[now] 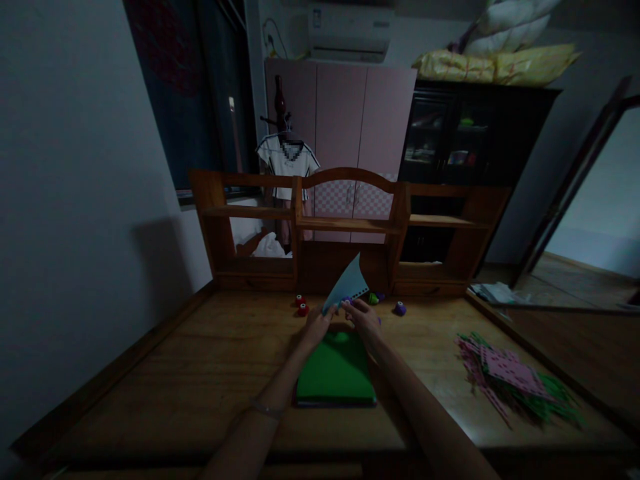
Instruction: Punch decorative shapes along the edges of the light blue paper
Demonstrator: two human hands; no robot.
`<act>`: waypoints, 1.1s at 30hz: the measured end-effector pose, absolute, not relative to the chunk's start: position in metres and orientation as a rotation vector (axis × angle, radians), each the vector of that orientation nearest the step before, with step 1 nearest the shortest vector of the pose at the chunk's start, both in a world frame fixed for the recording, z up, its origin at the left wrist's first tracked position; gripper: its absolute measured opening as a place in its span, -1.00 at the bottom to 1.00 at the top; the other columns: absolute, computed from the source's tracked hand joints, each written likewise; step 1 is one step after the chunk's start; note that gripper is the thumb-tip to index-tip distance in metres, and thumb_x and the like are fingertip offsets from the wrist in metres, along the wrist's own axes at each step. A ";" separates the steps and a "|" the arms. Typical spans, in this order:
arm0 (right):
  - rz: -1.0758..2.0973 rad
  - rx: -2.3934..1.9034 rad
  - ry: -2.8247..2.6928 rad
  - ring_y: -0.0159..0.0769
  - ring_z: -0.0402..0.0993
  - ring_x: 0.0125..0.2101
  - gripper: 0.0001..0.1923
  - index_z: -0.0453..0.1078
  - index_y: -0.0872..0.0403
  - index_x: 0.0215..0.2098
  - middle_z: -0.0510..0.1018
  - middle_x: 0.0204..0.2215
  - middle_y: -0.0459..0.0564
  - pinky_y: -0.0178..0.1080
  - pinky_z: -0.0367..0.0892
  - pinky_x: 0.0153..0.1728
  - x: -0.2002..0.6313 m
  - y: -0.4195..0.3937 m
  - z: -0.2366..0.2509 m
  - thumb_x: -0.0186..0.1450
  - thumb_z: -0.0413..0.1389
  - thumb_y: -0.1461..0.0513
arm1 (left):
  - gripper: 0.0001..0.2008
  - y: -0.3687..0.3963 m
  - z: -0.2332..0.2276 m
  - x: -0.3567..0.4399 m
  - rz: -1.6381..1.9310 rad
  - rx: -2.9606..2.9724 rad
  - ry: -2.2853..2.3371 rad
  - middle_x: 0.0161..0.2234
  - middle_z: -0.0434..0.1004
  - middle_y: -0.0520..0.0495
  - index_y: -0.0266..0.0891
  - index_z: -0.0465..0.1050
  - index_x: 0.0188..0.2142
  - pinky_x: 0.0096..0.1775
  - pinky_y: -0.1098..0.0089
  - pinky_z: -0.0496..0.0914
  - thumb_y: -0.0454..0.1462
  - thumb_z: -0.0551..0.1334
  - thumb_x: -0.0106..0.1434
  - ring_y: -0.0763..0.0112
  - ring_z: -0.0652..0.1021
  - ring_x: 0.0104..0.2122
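Pale blue paper, a sheet (pixel 347 283) with a row of small punched holes along its lower edge, stands tilted above the wooden desk (pixel 200 360), pinched at its bottom corners between our two hands. We note the left hand (pixel 316 325) closed on the lower left corner, fingertips narrow on the paper; the right hand (pixel 364 317) grips the lower right part of the punched edge, and a small purple object shows just at its fingertips — whether it is held or merely lies behind, we cannot tell in this dim light.

Directly beneath the hands lies a green rectangular pad of paper (pixel 336 373), flat on the desk. Small round craft punches sit beyond it near the wooden shelf unit (pixel 350 227): two red ones (pixel 301 305), a green one (pixel 373 299), a purple one (pixel 400 308). At the right, a loose heap of pink and green punched sheets (pixel 515 380) spreads toward the desk edge.

Risks, as we judge them: the sheet is thin and held only at its lower edge, so it may flop or crease — uneven pull between the hands could tear it along the hole row. The low light makes alignment uncertain.
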State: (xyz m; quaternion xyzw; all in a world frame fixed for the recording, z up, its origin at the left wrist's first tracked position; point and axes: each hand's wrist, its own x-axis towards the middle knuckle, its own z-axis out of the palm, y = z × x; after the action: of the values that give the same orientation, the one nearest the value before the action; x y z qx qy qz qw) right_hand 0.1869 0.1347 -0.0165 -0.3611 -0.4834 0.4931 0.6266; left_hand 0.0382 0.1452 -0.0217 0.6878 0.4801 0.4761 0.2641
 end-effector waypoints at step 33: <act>1.159 -0.873 -1.093 -0.39 0.29 -0.56 -0.72 0.41 0.05 -0.49 0.42 -0.55 -0.11 -0.33 0.13 -0.55 0.186 0.130 -0.006 -0.06 0.32 0.08 | -0.60 0.149 -0.026 0.038 1.324 1.872 1.234 -0.44 0.49 -0.05 -0.27 0.44 -0.43 -0.26 0.40 0.29 -0.02 0.02 0.23 0.35 0.47 -0.38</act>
State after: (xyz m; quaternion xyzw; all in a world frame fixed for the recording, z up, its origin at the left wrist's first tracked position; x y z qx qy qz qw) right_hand 0.1858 0.1297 -0.0061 -0.3790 -0.4744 0.5029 0.6152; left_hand 0.0377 0.1491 -0.0264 0.6933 0.4567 0.4901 0.2657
